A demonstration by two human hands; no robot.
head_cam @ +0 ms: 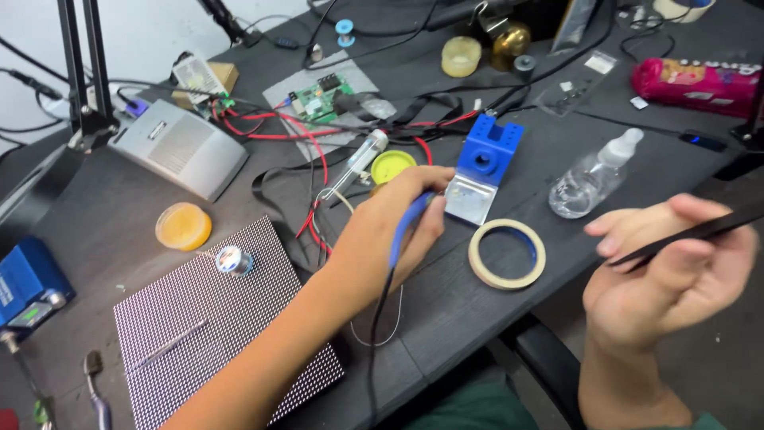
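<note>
Left hand (390,231) is reaching forward over the dark table (477,318), forearm running diagonally from bottom left, fingers curled shut around the blue handle of a soldering iron (406,227). The iron's black cord is trailing down toward the near table edge. Its tip end is pointing toward the blue holder block (487,151) with its metal plate, just beside the knuckles; the tip itself is hidden.

Right hand (664,275) is hovering off the near-right table edge, raised, palm turned inward, thumb and fingers pinching black tweezers (700,231) that are angling up to the right.

Between the two hands a roll of tape (507,253) is lying flat, with bare tabletop around it. A clear dropper bottle (593,177) is lying on its side beyond the tape.

Left of the forearm, a dotted LED panel (223,334) is lying flat near the front edge, a solder spool (233,259) sitting on it. Behind the left hand: yellow lid (391,166), red and black wires (310,151), green circuit board (318,99). That far zone is crowded.
</note>
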